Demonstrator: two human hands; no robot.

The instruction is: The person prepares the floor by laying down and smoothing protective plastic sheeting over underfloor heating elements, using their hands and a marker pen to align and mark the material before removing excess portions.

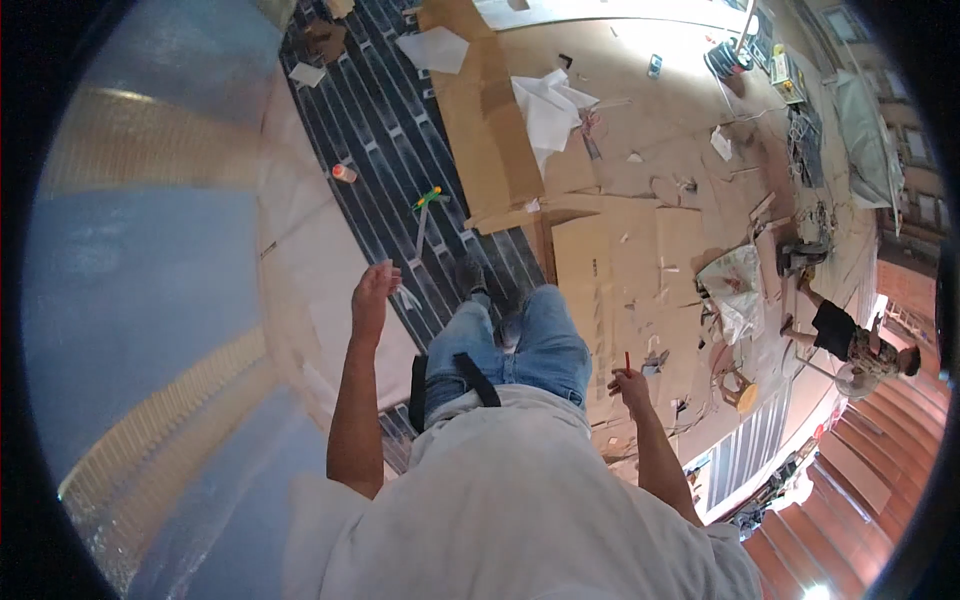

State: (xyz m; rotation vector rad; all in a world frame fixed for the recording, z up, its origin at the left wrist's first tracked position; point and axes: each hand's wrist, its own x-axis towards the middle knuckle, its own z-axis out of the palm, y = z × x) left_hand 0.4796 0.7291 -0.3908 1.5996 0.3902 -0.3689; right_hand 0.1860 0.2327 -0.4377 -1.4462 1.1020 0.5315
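Observation:
My left hand (374, 292) is raised over the floor at the left of centre, fingers loosely bent and apart; a small white strip (407, 297) shows beside it, and I cannot tell whether they touch. My right hand (627, 385) holds a slim red pencil (627, 361) upright between its fingers. Ahead, a green-and-yellow tool with a long metal blade (423, 220) lies on the dark slatted floor (380, 110), near a small bottle with a red cap (343, 172).
Blue panels (150, 260) fill the left. Cardboard sheets (585, 270), white paper (545, 105) and a plastic bag (735, 285) lie ahead and right. A round stool (740, 390) stands near my right hand. A co-worker (855, 340) is at the far right, near a fan (857, 381).

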